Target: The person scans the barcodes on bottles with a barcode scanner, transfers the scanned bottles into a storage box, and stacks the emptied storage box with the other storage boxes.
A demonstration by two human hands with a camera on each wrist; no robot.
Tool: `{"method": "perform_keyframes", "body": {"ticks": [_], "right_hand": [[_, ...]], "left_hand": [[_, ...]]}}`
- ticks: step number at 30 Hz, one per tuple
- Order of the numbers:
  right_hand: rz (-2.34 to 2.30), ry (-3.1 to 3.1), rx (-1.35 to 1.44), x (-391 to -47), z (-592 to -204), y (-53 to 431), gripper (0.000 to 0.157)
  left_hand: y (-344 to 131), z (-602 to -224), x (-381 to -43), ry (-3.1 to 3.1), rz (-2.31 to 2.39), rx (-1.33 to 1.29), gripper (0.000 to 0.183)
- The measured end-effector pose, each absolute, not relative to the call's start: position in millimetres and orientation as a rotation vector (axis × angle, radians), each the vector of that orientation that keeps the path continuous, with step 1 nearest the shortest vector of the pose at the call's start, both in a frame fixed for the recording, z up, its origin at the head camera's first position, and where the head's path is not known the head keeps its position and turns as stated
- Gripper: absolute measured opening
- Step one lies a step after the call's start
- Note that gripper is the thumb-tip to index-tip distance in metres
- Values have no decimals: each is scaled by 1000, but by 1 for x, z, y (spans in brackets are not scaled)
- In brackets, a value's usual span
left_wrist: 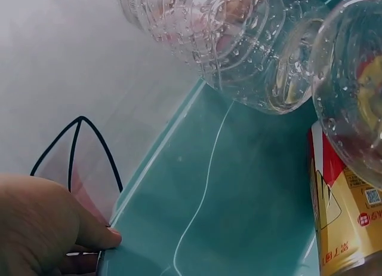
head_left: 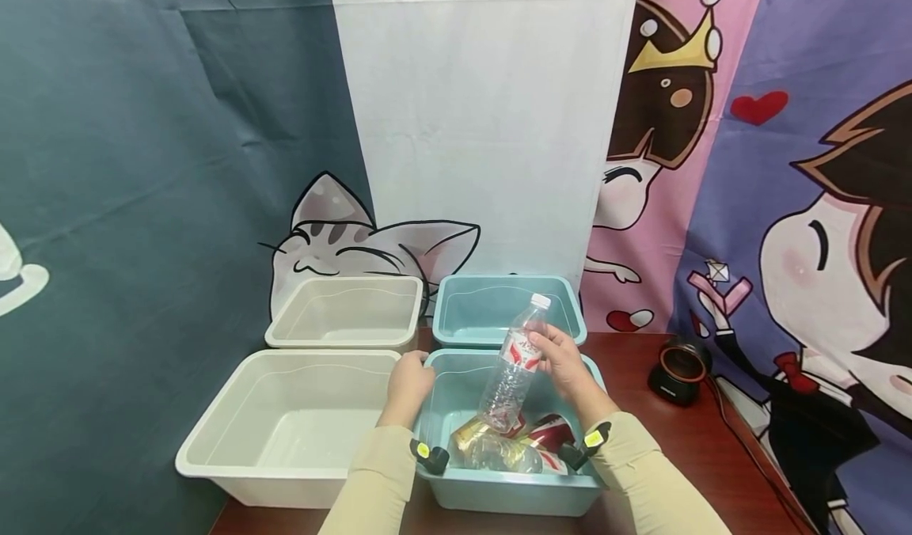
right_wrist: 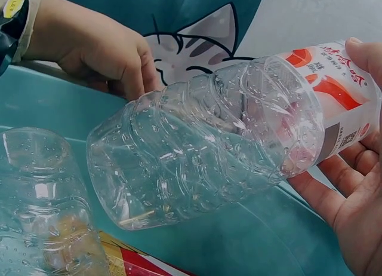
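My right hand [head_left: 558, 358] grips a clear plastic bottle [head_left: 507, 388] around its red-and-white label, the white cap upward and the base slanting down into the front blue bin [head_left: 513, 494]. Water droplets cling to the bottle's ribbed wall in the right wrist view. My left hand [head_left: 411, 382] holds the left rim of that bin, thumb over the edge, as the left wrist view shows. Inside the bin, below the held bottle, lie another clear bottle [head_left: 499, 453], a gold-and-red can [left_wrist: 349, 210] and a dark red can [head_left: 552, 432].
A large cream bin [head_left: 235, 472] stands left of the blue one. Behind them are a smaller cream bin [head_left: 342, 343] and a smaller blue bin [head_left: 509, 282]. A black round device [head_left: 678, 370] with a cable sits on the brown table [head_left: 634, 385] at right. Printed curtains hang behind.
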State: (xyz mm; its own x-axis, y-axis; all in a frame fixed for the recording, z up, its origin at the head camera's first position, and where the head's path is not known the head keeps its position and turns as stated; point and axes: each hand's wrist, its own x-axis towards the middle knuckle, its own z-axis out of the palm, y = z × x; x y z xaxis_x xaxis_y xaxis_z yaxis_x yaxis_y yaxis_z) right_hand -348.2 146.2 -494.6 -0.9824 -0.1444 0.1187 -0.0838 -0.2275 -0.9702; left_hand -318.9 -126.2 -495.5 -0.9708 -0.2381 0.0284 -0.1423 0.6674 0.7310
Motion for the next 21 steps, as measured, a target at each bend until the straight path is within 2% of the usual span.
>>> {"method": "perform_keyframes", "body": {"ticks": [13,21], "right_hand": [[-2540,1863,-267,-349,-476,154,13],[-2677,1860,-252,-347,-451,181,14]], "left_hand": [[-123,-491,-315,-2748,-1171,332,37],[-125,-494,-315,-2769,-1179,325,39]]}}
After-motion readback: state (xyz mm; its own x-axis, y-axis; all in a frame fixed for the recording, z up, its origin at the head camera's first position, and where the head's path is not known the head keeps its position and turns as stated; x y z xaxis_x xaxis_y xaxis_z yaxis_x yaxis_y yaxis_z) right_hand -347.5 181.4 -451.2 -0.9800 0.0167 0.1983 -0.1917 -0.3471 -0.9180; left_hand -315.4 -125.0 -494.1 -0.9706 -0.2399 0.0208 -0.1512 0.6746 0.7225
